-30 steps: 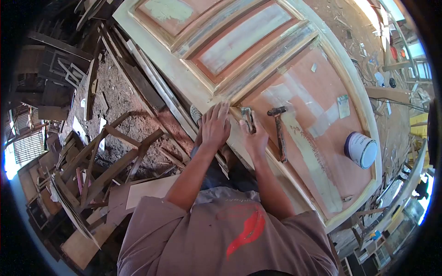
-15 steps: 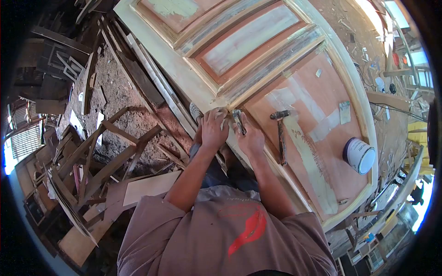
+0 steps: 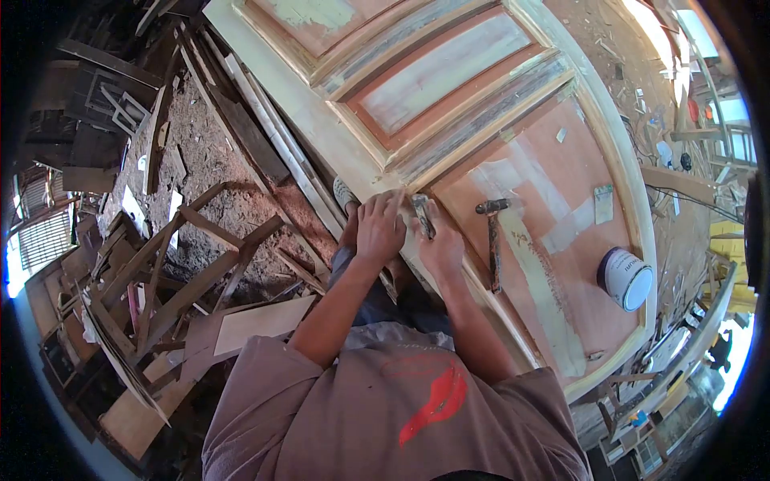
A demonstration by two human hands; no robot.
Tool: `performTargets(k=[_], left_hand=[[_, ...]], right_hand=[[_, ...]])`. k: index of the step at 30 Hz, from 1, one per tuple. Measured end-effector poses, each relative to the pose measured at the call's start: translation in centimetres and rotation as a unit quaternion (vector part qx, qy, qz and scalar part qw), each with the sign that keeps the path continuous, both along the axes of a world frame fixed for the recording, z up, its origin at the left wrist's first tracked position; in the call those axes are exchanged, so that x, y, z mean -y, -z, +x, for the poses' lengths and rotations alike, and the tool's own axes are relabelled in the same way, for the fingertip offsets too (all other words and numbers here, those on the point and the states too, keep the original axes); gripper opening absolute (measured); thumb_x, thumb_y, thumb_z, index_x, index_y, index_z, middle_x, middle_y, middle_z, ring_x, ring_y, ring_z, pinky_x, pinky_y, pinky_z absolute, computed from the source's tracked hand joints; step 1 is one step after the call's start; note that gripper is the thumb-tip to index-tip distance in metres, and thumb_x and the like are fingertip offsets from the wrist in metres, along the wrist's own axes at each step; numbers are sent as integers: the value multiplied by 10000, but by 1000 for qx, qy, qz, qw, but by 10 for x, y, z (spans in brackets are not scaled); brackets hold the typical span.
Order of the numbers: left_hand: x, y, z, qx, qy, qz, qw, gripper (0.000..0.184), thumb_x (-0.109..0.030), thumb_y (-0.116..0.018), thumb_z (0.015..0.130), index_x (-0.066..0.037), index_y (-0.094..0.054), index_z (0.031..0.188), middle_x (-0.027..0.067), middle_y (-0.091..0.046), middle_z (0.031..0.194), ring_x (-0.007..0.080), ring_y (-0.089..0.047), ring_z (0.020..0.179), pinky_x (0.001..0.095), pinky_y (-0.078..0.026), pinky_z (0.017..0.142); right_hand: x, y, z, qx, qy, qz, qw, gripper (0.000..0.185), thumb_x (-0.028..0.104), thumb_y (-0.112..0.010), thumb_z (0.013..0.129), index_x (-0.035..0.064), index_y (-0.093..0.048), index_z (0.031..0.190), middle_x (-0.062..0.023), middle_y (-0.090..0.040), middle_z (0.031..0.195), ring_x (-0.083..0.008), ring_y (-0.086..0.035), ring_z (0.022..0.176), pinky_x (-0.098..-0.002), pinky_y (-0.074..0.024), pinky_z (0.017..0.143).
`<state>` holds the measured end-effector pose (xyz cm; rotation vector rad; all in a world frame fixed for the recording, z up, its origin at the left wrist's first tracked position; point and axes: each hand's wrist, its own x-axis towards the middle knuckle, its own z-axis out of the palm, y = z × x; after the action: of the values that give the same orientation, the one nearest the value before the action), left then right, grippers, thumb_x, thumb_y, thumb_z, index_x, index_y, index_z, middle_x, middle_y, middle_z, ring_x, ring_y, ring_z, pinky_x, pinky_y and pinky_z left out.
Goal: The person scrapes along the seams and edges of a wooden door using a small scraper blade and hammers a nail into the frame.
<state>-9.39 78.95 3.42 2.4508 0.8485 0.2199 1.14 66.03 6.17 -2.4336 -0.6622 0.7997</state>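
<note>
A panelled wooden door point(image 3: 301, 104) with pale filler patches lies under both hands. My left hand point(image 3: 378, 228) rests on the door's near frame edge, its fingers stretched forward; whether anything lies beneath them is hidden. Just right of it, my right hand point(image 3: 439, 244) is closed round a small metal-ended tool point(image 3: 423, 215), whose tip points away from me near the corner of the lower panel. On that panel, right of my right hand, lies a hammer point(image 3: 494, 244) with a worn handle. Farther right stands a paint can point(image 3: 626, 279), tilted in view, and above it a small sandpaper-like piece point(image 3: 603, 204).
Long boards point(image 3: 277, 132) run along the door's left side. Crossed timber pieces point(image 3: 212, 232) and a pale board point(image 3: 261, 325) are piled at the left. Wood scraps litter the ground on both sides. A shoe point(image 3: 343, 194) shows beside the door edge.
The tool in my right hand has shifted slightly and changed its angle. My left hand has stayed close beside it on the frame. The whole view has drifted a little.
</note>
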Motion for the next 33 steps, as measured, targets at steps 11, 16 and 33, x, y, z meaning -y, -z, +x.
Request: performTargets(k=[11, 16, 33], left_hand=[[-6, 3, -19, 19, 5, -14, 1000, 578, -89, -683, 881, -35, -674, 1457, 174, -679, 1345, 371, -633, 1273, 503, -481, 1087], [16, 3, -25, 63, 7, -104, 993, 525, -155, -671, 961, 14, -656, 1457, 209, -669, 1284, 408, -619, 1231, 510, -479, 1092], [18, 0, -26, 41, 12, -161, 986, 666, -181, -659, 959, 21, -537, 1582, 226, -614, 1351, 415, -585, 1250, 524, -457, 1106]], right_hand=[[6, 26, -23, 209, -25, 101, 972, 811, 322, -841, 938, 166, -530, 1670, -176, -796, 967, -373, -766, 871, -471, -597, 796], [9, 33, -20, 219, -66, 130, 965, 768, 232, -811, 931, 148, -562, 1652, -143, -692, 801, -350, -708, 759, -478, -565, 732], [16, 26, -16, 195, -9, 161, 967, 641, 199, -829, 988, 58, -619, 1577, -233, -781, 1294, -381, -801, 1043, -455, -635, 884]])
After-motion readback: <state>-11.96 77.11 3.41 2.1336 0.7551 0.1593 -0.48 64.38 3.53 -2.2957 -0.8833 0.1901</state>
